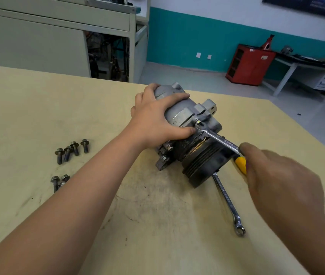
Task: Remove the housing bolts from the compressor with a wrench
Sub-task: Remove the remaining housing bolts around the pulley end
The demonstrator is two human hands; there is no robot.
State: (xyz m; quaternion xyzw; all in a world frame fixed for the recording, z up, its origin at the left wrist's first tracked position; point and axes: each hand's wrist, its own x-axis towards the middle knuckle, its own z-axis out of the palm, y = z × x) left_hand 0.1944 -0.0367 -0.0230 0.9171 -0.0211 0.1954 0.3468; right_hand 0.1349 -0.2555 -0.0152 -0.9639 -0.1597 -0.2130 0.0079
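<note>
A grey metal compressor point(203, 118) lies on its side on the tan table point(38, 108), its black grooved pulley point(203, 165) facing me. My left hand point(157, 120) grips the housing from above, fingers curled over it. My right hand point(276, 175) holds the yellow-handled end of a silver wrench point(217, 138). The wrench's head sits on a bolt point(198, 122) on the housing flange. Two more bolts point(167, 153) show on the flange's lower left.
Several removed bolts point(71, 150) lie loose on the table at left, with more bolts point(58, 181) beside my left forearm. A second silver wrench point(228, 203) lies on the table below the pulley. Grey cabinets, a red cabinet point(248, 64) and a bench stand beyond the table's far edge.
</note>
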